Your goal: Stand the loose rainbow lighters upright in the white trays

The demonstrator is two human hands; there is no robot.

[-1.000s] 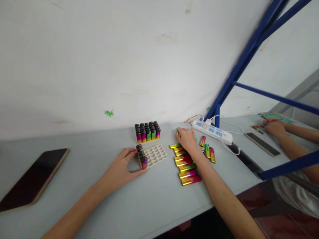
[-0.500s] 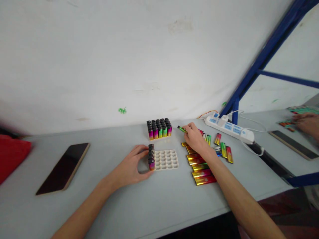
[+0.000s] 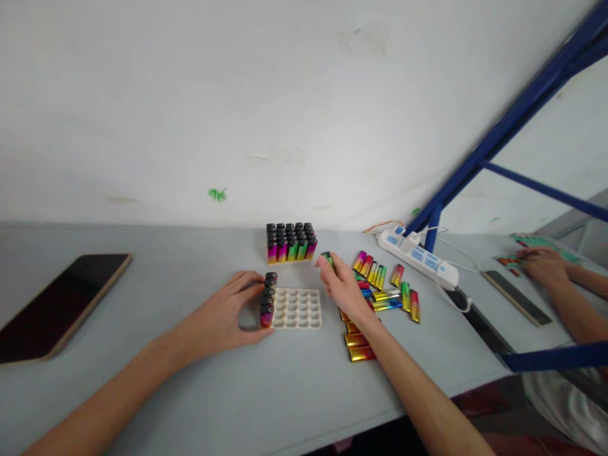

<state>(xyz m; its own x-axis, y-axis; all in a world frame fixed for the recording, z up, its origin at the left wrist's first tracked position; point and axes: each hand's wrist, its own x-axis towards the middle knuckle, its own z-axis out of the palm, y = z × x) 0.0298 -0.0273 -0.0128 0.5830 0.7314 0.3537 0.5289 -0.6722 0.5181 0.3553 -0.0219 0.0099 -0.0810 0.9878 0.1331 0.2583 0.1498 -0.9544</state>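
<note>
My left hand (image 3: pixel 223 313) curves round the left end of a white tray (image 3: pixel 313 322) with rows of sockets, its thumb at the near corner and its fingers at the far one. One row of lighters (image 3: pixel 266 310), black tops up, stands along that end beside my palm. My right hand (image 3: pixel 342 288) is closed on a green lighter (image 3: pixel 327 257), held above the table just past the tray's far right corner. My fingers hide much of that lighter. Partly under my right forearm lie several shiny gold and red lighters (image 3: pixel 357 340).
A block of upright lighters (image 3: pixel 292 247) stands by the wall. More loose lighters (image 3: pixel 380 275) lie to the right, before a white power strip (image 3: pixel 420 256). A dark phone-like slab (image 3: pixel 61 304) lies left. Beyond the blue frame (image 3: pixel 456 183) are another person's hands (image 3: pixel 546 266).
My right hand has moved left from the loose lighters towards the tray, bringing the green lighter along. My left hand stays at the tray's left end. The view has turned somewhat.
</note>
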